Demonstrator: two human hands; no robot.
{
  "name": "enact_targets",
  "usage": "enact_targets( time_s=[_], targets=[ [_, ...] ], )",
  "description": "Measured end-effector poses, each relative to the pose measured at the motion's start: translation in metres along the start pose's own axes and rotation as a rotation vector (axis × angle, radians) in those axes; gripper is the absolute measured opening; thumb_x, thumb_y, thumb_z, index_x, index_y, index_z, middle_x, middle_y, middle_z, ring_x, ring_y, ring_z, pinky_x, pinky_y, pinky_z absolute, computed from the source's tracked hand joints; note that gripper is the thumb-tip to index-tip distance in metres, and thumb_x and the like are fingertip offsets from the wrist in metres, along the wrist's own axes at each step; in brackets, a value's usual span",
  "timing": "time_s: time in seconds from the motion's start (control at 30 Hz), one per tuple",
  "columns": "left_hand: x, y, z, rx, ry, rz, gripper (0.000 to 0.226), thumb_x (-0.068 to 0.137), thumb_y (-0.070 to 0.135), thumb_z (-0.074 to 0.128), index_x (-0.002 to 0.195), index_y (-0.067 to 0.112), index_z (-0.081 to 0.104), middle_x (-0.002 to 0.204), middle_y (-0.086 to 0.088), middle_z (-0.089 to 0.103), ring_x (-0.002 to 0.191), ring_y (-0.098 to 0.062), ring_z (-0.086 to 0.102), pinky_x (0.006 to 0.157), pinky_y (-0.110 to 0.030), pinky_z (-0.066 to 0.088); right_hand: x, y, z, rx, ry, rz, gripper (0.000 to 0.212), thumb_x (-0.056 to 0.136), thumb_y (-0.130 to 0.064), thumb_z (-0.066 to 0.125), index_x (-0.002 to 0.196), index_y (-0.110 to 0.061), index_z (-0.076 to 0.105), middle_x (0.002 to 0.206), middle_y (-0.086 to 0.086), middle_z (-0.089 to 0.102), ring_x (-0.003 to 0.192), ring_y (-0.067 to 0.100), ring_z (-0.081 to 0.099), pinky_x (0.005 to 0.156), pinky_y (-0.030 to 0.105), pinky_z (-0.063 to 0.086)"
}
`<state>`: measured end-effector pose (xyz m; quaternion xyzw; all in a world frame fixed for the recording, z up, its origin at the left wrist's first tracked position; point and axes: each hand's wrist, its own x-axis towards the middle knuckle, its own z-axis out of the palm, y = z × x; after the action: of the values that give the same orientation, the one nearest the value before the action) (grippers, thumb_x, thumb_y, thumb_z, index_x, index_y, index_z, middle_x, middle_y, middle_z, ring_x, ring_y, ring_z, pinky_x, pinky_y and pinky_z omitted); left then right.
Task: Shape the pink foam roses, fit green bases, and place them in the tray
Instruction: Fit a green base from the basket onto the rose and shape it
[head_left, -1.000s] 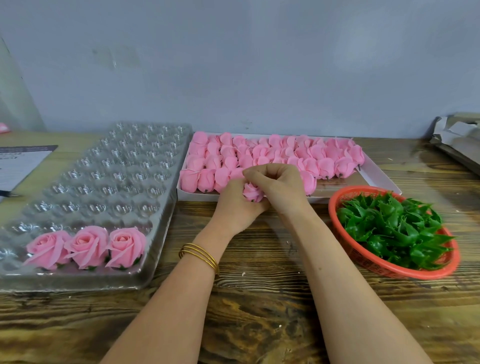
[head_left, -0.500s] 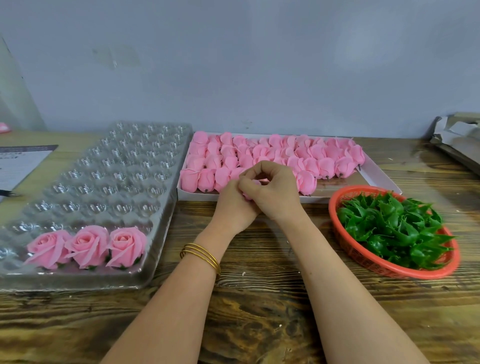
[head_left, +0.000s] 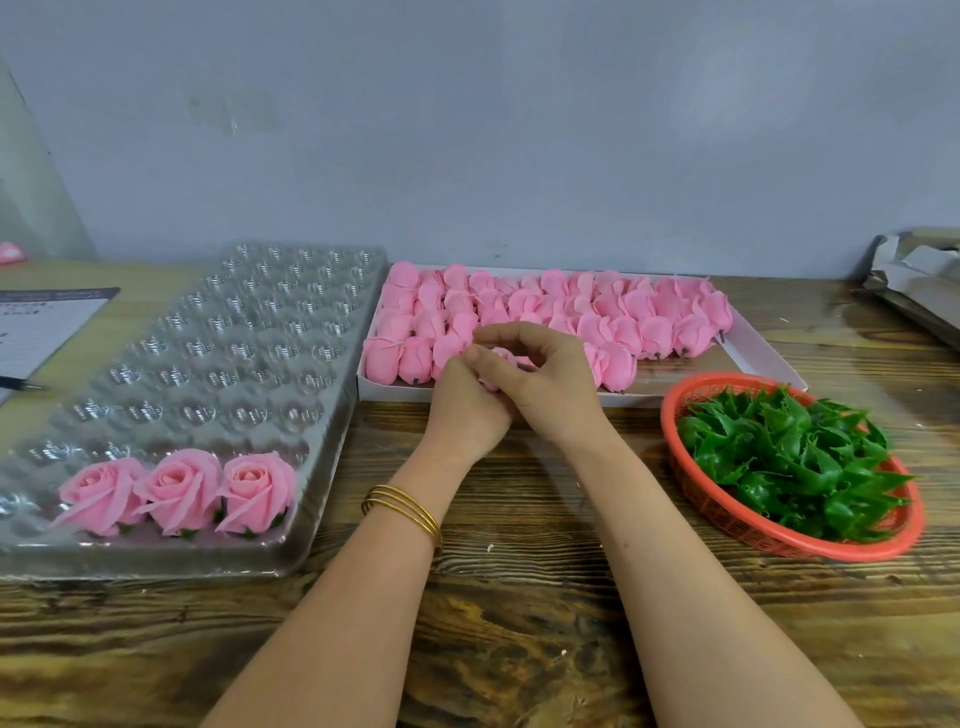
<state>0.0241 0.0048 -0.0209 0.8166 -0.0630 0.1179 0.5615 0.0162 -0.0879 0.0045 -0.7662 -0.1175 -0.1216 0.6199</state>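
Note:
Both my hands meet at the table's middle, just in front of the white box (head_left: 748, 338) full of several unshaped pink foam roses (head_left: 654, 322). My left hand (head_left: 462, 410) and my right hand (head_left: 545, 384) together grip one pink foam rose (head_left: 501, 356), mostly hidden between the fingers. To the left lies the clear plastic tray (head_left: 218, 353), with three shaped roses (head_left: 179, 491) on green bases in its front row. The red basket (head_left: 737, 509) on the right holds several green bases (head_left: 789, 457).
Wooden table with a grey wall behind. A paper sheet (head_left: 36, 322) and a pen tip (head_left: 23, 384) lie at the far left. Crumpled cardboard (head_left: 919, 291) sits at the back right. Gold bangles (head_left: 402, 509) circle my left wrist.
My hands have risen slightly toward the box with the rose in them, and the right hand's fingers have shifted over it; the rose is now more hidden.

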Motion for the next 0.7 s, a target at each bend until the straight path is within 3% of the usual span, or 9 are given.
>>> enact_targets(
  time_s=[0.17,0.3,0.5,0.57,0.7],
  targets=[
    [0.000,-0.001,0.001,-0.001,0.008,0.006,0.029,0.092,0.009,0.058,0.071,0.028,0.064,0.074,0.006,0.068,0.069,0.001,0.063,0.059,-0.012,0.050,0.001,0.002,-0.001,0.011,-0.022,0.008,0.022,0.084,-0.016,0.076,0.105,-0.012,0.074,0.095,-0.011,0.070,0.092,-0.009,0.062,0.091,0.013,0.048],
    [0.000,-0.001,0.002,-0.030,0.033,0.005,0.038,0.090,0.006,0.056,0.059,0.029,0.055,0.062,0.010,0.060,0.062,-0.006,0.055,0.061,-0.027,0.048,0.002,0.007,0.001,0.033,-0.024,0.014,0.016,0.084,-0.014,0.075,0.099,-0.018,0.073,0.093,-0.013,0.070,0.091,-0.005,0.064,0.090,0.016,0.050],
    [0.000,0.000,0.000,-0.039,0.055,0.036,0.034,0.093,0.007,0.057,0.066,0.028,0.061,0.066,0.015,0.061,0.063,0.005,0.052,0.058,-0.014,0.046,0.000,0.014,0.008,0.014,-0.041,0.021,0.022,0.085,-0.019,0.075,0.107,-0.018,0.073,0.102,-0.006,0.073,0.097,0.002,0.066,0.096,0.029,0.052],
    [0.001,0.000,-0.001,-0.033,0.054,0.041,0.033,0.094,0.005,0.055,0.069,0.026,0.060,0.068,0.014,0.059,0.064,0.002,0.051,0.060,-0.016,0.046,0.000,0.013,0.007,0.013,-0.058,0.027,0.026,0.086,-0.019,0.074,0.112,-0.016,0.072,0.103,-0.007,0.073,0.097,0.000,0.065,0.096,0.025,0.050],
    [0.002,0.000,-0.002,0.091,0.014,0.096,0.025,0.097,0.004,0.051,0.077,0.018,0.060,0.069,0.014,0.053,0.065,0.005,0.047,0.057,-0.003,0.039,-0.002,0.009,0.004,-0.007,-0.113,0.027,0.036,0.084,-0.019,0.076,0.119,-0.013,0.068,0.108,-0.007,0.070,0.102,0.001,0.063,0.095,0.021,0.048]
  ],
)
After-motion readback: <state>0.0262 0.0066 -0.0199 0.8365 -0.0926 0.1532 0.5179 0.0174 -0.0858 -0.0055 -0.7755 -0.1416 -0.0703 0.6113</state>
